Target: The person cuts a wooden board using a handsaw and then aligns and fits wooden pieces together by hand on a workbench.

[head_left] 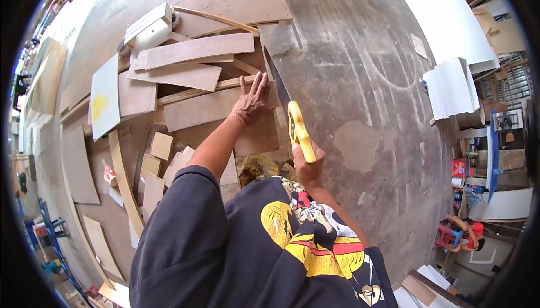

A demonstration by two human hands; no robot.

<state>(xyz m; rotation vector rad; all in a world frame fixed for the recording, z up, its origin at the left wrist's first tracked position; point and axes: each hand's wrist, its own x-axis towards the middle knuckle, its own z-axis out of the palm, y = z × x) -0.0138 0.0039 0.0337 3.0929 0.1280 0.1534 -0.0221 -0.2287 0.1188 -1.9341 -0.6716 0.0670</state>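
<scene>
Grey concrete floor (394, 150) takes up most of the centre & right of frame, biggest thing going. White sheet (444, 15) sweeps down the upper R. Black T-shirt (197, 240) fills bottom centre, yellow/red/white cartoon print on it, no lettering I can make out.

Up to the pile, upper L to centre: plywood panel (199, 107) is the one being worked, slanting across centre L, other boards (197, 49) stacked above it. Handsaw (298, 125) next, yellow handle, dark blade pointing up-frame along the pile's R edge, just beside the panel's end.

Hands now! L hand (252, 102), centre: fingers fanned out flat over the panel's R end, nothing gripped, looks like it's steadying. R hand (309, 164), just below: fingers curled round the saw handle, firm hold.

Progress? Sawing seems in hand; can't tell if teeth are biting or how deep any cut runs. No finished cut shows at the blade, so I'd guess that's left to do. Small wood pieces (162, 146) lie loose lower L, poss. offcuts.

Smallest: red/white cup (110, 176), far L; markings too tiny to read. No brand legible anywhere.
</scene>
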